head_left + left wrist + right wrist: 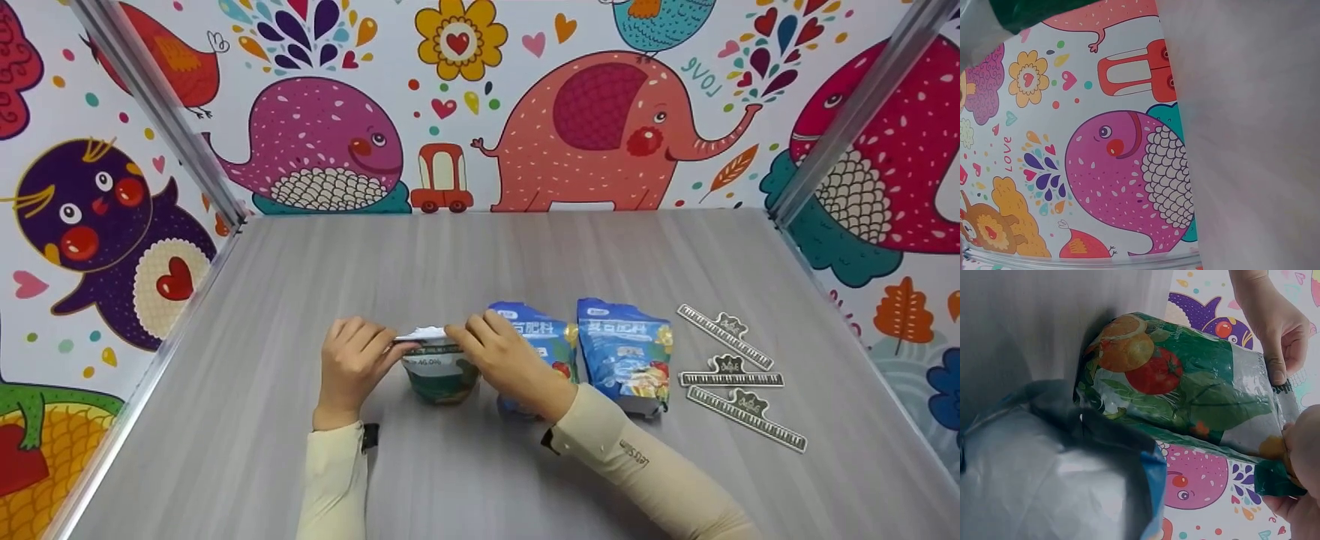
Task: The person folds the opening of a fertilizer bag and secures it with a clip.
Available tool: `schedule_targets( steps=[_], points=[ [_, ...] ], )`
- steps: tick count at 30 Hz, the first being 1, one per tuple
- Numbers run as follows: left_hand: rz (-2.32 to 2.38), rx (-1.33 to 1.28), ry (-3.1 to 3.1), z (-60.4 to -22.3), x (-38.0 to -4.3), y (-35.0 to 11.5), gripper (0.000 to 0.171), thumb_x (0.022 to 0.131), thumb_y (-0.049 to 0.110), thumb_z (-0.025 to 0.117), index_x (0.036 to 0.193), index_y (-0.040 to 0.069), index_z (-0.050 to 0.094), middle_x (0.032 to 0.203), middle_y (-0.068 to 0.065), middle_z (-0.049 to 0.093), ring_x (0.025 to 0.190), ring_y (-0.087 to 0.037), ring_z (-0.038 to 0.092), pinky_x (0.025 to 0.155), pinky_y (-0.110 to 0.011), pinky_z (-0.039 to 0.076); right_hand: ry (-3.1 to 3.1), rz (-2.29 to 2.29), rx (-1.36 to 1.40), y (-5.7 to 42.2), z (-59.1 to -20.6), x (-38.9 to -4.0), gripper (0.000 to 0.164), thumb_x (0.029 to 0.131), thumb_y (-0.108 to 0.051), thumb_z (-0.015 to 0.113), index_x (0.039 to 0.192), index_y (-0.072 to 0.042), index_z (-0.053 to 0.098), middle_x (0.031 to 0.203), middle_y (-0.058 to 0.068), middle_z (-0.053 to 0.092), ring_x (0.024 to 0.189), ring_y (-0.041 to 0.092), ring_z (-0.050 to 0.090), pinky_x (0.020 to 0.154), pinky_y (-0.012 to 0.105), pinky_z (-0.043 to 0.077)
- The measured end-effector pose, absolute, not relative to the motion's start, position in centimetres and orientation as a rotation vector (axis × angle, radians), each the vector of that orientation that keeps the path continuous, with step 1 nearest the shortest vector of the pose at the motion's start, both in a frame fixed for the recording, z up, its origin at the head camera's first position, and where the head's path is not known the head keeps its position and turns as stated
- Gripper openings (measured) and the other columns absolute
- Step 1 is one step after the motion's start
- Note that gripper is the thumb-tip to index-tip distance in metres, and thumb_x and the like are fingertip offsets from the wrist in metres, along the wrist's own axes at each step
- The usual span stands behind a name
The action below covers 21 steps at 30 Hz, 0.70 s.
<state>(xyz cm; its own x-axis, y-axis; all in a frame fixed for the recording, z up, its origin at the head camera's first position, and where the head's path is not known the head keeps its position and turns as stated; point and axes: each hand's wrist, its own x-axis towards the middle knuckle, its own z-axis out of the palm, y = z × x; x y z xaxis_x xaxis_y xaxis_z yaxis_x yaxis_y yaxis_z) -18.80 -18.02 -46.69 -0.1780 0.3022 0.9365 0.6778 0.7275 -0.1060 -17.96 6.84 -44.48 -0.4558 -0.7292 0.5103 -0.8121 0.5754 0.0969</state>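
Note:
A green and white printed bag (pixel 442 382) stands upright in front of the person, its top edge folded over. At the left end of that top, the left hand (pixel 351 367) pinches the edge between thumb and fingers. The right hand (pixel 510 364) pinches the other end. Oranges and a tomato are printed on the bag (pixel 1185 394) in the right wrist view, with the left hand (pixel 1286 334) and right hand (pixel 1306 455) at its top. Only a green bit of the bag (pixel 1039 11) shows in the left wrist view.
Two blue printed bags stand to the right: one (pixel 525 319) partly behind the right hand, the other (pixel 626 349) beside it. Further right lie three silver clips with piano-key patterns (pixel 724 335), (pixel 731 379), (pixel 748 418). Cartoon-printed walls (pixel 450 97) enclose the grey table (pixel 465 255).

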Motion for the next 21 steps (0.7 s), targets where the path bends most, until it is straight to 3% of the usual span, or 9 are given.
schedule_targets(
  steps=[7,14,21],
  points=[
    [-0.423,-0.776,-1.763,-46.7,-18.8,-18.0,0.039,0.088,0.04,0.072,0.07,0.006,0.067,0.067,-0.004,0.061,0.059,-0.021,0.053,0.058,-0.037,0.039,-2.3,0.261,1.257,7.3,-44.4,-18.0,0.039,0.095,-0.01,0.069,0.13,-0.007,0.052,0.102,0.007,0.056,0.088,0.019,0.046,0.077,0.027,0.042],
    [-0.431,-0.765,-1.763,-46.7,-18.8,-18.1,0.039,0.088,0.041,0.073,0.07,0.007,0.066,0.066,-0.003,0.06,0.059,-0.021,0.053,0.057,-0.037,0.039,-2.136,0.232,1.248,7.9,-44.7,-18.8,0.023,0.097,-0.014,0.067,0.115,-0.005,0.058,0.095,0.006,0.058,0.08,0.019,0.046,0.071,0.03,0.039],
    [-0.454,-0.761,-1.765,-46.8,-18.8,-18.1,0.041,0.086,0.042,0.074,0.067,0.008,0.064,0.066,-0.003,0.06,0.058,-0.021,0.054,0.056,-0.039,0.04,-2.108,0.17,1.176,8.5,-44.7,-19.1,0.026,0.093,-0.027,0.073,0.1,-0.006,0.06,0.088,0.005,0.057,0.076,0.019,0.044,0.069,0.031,0.038]
  ],
)
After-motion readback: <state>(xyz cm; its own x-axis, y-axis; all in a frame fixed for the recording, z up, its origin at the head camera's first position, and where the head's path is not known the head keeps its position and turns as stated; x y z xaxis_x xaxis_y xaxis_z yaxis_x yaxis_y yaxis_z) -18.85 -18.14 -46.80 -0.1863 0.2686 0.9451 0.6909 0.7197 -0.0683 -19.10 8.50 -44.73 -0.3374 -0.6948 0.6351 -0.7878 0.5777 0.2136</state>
